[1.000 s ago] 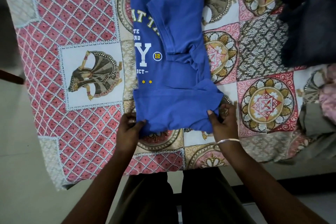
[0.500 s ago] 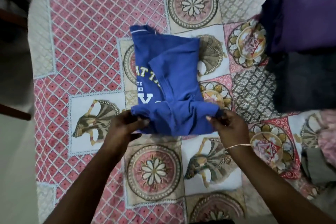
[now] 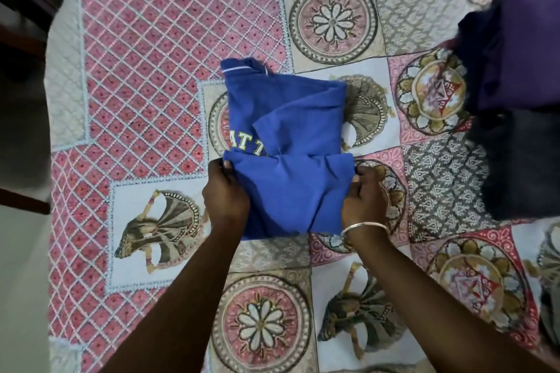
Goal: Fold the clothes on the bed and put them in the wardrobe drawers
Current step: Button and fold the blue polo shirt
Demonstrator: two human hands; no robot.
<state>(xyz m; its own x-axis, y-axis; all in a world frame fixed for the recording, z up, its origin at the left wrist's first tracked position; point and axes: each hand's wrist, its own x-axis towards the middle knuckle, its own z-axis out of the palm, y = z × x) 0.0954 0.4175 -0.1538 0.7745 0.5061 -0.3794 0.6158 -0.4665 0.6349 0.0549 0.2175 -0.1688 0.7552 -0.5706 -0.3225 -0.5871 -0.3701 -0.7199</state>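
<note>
A bed [image 3: 157, 76] covered by a patchwork spread of pink lattice and medallion panels filled nearly the whole view, with bare floor seen along the left edge. At the far right of the spread a heap of dark clothes [image 3: 515, 106], purple over black, was left lying well apart from the work, judged to be waiting for folding. Near the middle of the bed a blue T-shirt [image 3: 288, 142] was laid flat, its collar at the far end and its sleeve already turned in over the yellow lettering, so that a narrow strip was formed. The near hem had been brought up over the body, presumably to halve the length and make a packet fit for a drawer. Both forearms were reached forward from the near edge, roughly parallel. The left hand [image 3: 225, 191] was clamped on the left corner of the raised fold, thumb on top and fingers curled beneath. The right hand [image 3: 362, 195], a silver bangle [image 3: 365, 225] at its wrist, was pinched on the right corner likewise. No wardrobe was seen.
</note>
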